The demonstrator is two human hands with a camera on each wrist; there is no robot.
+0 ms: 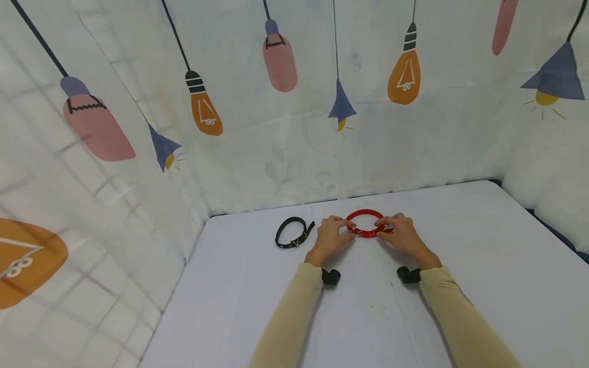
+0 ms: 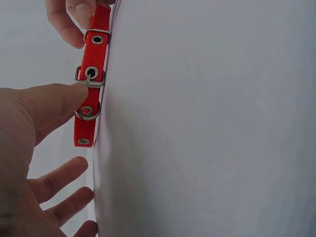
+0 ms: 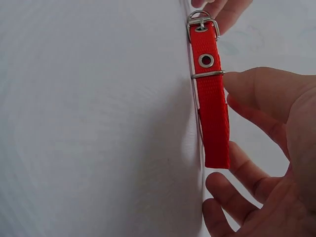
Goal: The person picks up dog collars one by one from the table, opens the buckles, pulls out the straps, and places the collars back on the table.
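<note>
Fastened into a loop, a red collar [image 1: 366,234] stands on the white table between the two hands. Silver eyelets line its strap, and the buckle [image 2: 90,76] has its prong through one eyelet. My left hand [image 1: 329,237] pinches the collar beside that buckle, thumb in front, other fingers spread below. From the other side my right hand [image 1: 401,235] holds the strap, its thumb at the metal keeper loop [image 3: 208,74] and a finger behind. The strap's free end [image 3: 217,155] sticks out past the keeper. To the left lies a black collar [image 1: 286,246], also buckled into a loop.
The white tabletop [image 1: 221,306] reaches back to a curtain [image 1: 303,153] printed with lamps and bulbs, which also closes off the left side. A small black device [image 1: 331,277] sits at the left wrist, another [image 1: 408,275] at the right.
</note>
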